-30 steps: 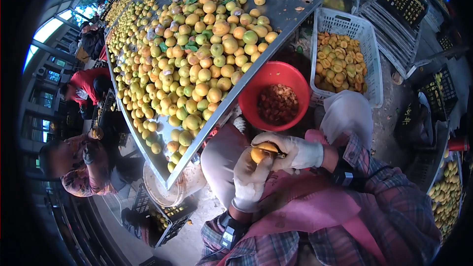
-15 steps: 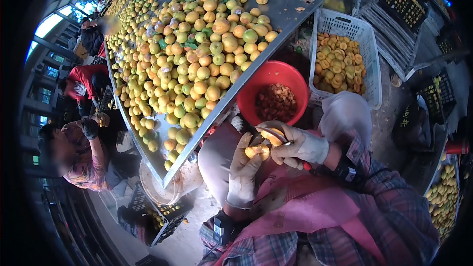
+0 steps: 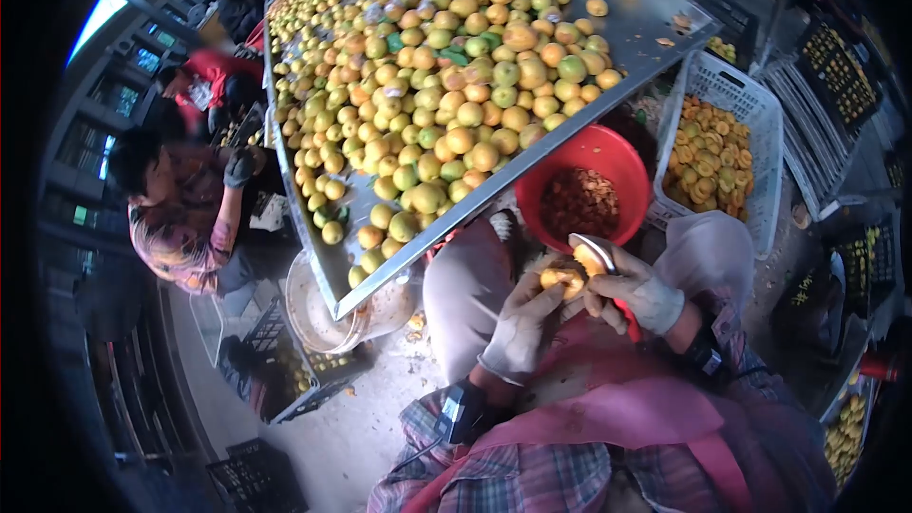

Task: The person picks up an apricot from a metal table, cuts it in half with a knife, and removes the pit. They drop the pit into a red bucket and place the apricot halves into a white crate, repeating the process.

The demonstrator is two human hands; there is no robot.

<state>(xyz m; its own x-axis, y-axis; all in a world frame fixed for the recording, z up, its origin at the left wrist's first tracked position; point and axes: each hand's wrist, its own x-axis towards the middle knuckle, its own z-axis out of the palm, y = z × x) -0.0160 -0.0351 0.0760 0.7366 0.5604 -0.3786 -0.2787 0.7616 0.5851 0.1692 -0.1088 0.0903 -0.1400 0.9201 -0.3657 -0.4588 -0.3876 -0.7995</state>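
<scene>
Both hands wear pale gloves and meet above my lap, just below a red bowl (image 3: 581, 192) with brown pits or scraps inside. My left hand (image 3: 522, 323) is closed on an orange fruit half (image 3: 562, 280). In my right hand (image 3: 635, 290) is a tool with a curved metal blade (image 3: 593, 255) and a red handle (image 3: 627, 319). Another orange fruit piece (image 3: 587, 260) sits at the blade, beside my right fingers. Beyond the bowl, a metal table (image 3: 655, 33) bears a large pile of yellow-orange fruits (image 3: 456, 85).
A white crate (image 3: 768, 133) of fruit halves stands right of the bowl. A white bucket (image 3: 313, 323) and a black crate (image 3: 332, 380) stand at lower left. A co-worker (image 3: 190, 214) sits at the left; another person in red (image 3: 223, 76) is behind.
The view has turned, shifting the scene right and partly down. My hands have come closer together, and the fruit half and blade are now nearly touching.
</scene>
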